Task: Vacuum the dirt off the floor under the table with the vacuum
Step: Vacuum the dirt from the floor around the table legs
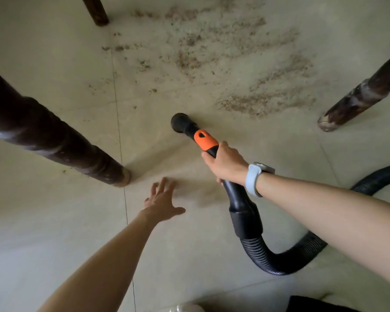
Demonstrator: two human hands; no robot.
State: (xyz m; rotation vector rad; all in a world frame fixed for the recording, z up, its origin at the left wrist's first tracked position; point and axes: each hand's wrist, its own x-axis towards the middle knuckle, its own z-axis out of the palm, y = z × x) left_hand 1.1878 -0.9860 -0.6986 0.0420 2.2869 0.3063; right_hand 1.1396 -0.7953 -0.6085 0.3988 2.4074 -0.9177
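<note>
Brown dirt (pixel 234 52) lies scattered over the pale floor at the upper middle and right. My right hand (pixel 226 163) grips the black vacuum wand just behind its orange collar (pixel 205 140). The round black nozzle (pixel 179 122) sits on the floor, short of the nearest dirt patch (pixel 263 103). A ribbed black hose (pixel 291 255) loops back from the wand toward the right. My left hand (pixel 161 200) is spread flat with straight fingers low over the floor, holding nothing.
Three dark wooden table legs stand around the dirt: one at the left (pixel 77 154), one at the right (pixel 351 102), one at the top (pixel 97 10). Tile seams run down the floor. A dark mat edge (pixel 320 304) shows at the bottom right.
</note>
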